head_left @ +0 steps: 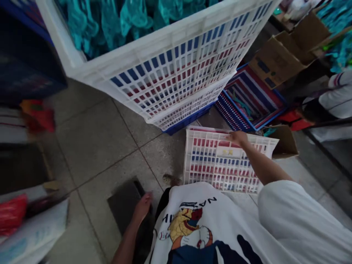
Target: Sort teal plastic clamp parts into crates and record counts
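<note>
My right hand (238, 138) grips the upper rim of a white slotted plastic crate (220, 159), fingers closed over the edge. Red and blue stripes show through its slots. Low at my left side, my left hand (143, 206) is curled at the edge of a dark grey flat-topped thing (123, 203), seemingly gripping it; blur hides its kind. In front of me rises a stack of white slotted crates (176, 66), the top one holding many teal plastic pieces (134, 16).
A blue crate (233, 106) with striped lining and cardboard boxes (277, 55) stand to the right. Another person's sleeve (337, 95) shows at the right edge. Red and white bags (12, 214) lie at the left. Grey tiled floor (93, 135) lies between.
</note>
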`<state>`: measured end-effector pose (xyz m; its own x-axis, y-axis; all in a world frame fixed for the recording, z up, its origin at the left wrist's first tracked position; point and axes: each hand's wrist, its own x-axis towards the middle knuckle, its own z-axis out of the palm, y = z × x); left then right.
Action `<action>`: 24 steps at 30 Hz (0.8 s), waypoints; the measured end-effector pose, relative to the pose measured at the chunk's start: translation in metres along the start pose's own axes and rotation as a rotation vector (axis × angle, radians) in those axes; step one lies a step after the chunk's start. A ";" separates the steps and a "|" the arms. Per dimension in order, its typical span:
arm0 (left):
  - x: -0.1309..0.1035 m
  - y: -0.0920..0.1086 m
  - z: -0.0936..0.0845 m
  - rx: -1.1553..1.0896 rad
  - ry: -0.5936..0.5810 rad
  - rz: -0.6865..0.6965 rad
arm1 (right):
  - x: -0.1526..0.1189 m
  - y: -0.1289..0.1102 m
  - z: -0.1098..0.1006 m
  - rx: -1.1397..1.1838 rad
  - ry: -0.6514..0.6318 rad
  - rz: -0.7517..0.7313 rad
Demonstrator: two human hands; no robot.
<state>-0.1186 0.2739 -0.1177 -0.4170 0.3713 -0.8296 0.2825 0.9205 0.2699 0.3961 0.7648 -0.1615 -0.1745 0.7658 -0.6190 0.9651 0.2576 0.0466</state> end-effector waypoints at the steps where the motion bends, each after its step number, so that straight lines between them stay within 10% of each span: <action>1: 0.013 0.028 -0.008 0.024 -0.007 0.122 | -0.001 -0.008 0.002 0.013 0.039 0.012; 4: 0.052 0.136 -0.021 0.238 -0.003 0.515 | 0.001 -0.029 -0.003 0.075 0.147 0.013; 8: 0.093 0.300 0.005 0.575 0.054 0.961 | 0.002 -0.048 -0.015 0.200 0.311 -0.090; 13: 0.136 0.449 0.056 0.900 0.185 1.093 | -0.017 -0.082 0.008 0.378 0.465 -0.130; 18: 0.171 0.507 0.070 1.093 0.068 0.914 | -0.099 -0.098 0.093 0.529 0.495 0.038; 21: 0.182 0.513 0.065 1.130 0.069 0.909 | -0.177 -0.109 0.154 0.749 0.547 0.775; 24: 0.187 0.512 0.059 1.144 0.058 0.909 | -0.236 -0.146 0.194 1.094 0.261 1.307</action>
<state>-0.0006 0.8070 -0.1635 0.2502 0.7893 -0.5607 0.9680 -0.2157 0.1283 0.3345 0.4320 -0.1738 0.8546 0.2210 -0.4700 0.1372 -0.9689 -0.2060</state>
